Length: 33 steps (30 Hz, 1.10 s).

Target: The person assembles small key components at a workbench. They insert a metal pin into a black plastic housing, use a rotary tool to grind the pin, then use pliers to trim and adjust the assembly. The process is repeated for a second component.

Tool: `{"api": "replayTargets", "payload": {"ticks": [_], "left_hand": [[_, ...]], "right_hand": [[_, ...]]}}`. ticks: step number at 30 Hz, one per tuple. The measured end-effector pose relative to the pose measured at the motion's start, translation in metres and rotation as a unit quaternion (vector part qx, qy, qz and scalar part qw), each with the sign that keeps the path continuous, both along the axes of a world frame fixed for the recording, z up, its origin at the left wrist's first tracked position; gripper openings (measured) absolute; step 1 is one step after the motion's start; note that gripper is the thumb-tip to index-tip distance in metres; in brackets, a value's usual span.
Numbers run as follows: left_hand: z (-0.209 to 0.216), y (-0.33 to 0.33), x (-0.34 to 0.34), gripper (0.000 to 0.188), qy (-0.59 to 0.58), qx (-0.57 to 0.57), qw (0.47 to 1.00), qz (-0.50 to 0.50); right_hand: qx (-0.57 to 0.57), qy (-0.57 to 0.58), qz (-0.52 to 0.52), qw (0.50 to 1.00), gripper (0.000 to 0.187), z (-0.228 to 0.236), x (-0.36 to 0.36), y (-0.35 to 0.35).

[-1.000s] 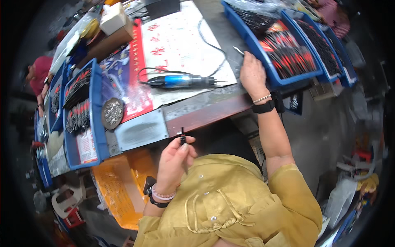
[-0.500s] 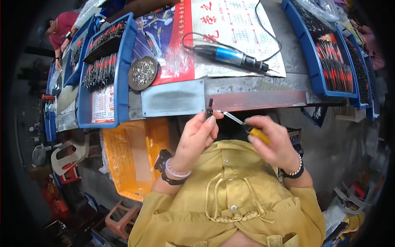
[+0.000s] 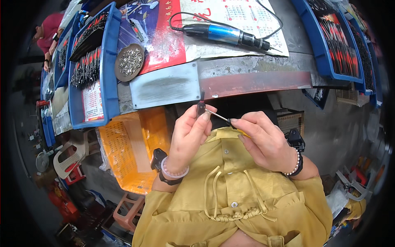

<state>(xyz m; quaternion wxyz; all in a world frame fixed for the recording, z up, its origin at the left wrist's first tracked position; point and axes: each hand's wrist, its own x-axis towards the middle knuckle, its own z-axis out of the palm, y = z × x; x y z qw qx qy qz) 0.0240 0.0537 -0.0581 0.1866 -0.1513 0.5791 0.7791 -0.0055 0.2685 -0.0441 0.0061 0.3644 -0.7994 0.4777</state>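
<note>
My left hand pinches a small black-and-red part upright between thumb and fingers, just off the table's front edge. In my right hand is a screwdriver with a thin metal shaft and a yellow handle, mostly covered by the fingers. Its shaft points left, and the tip meets the part near my left thumb. Whether a screw sits at the tip is too small to tell.
A blue-and-black electric screwdriver with a cable lies on a printed sheet. Left of it stands a brown dish of small metal pieces. Blue trays of black-and-red parts flank the table. Below is a yellow crate; a person works far left.
The screwdriver's tip has moved left from beside the part onto it. My right hand's fingers have stretched further along the handle. The whole view has shifted slightly.
</note>
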Motion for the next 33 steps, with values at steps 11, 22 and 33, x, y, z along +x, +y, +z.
{"api": "replayTargets", "payload": {"ticks": [11, 22, 33], "left_hand": [[-0.001, 0.009, 0.003, 0.021, 0.028, -0.065, 0.997, -0.005], [-0.003, 0.012, 0.003, 0.02, 0.014, -0.059, 0.998, -0.003], [-0.03, 0.018, 0.009, 0.02, 0.252, -0.492, 0.833, -0.033]], "right_hand": [[-0.006, -0.018, -0.001, 1.0, 0.046, -0.004, 0.0, 0.002], [-0.014, -0.064, -0.025, 0.998, 0.044, -0.002, 0.001, 0.004], [0.044, -0.011, -0.047, 0.998, 0.032, -0.015, 0.008, 0.0]]}}
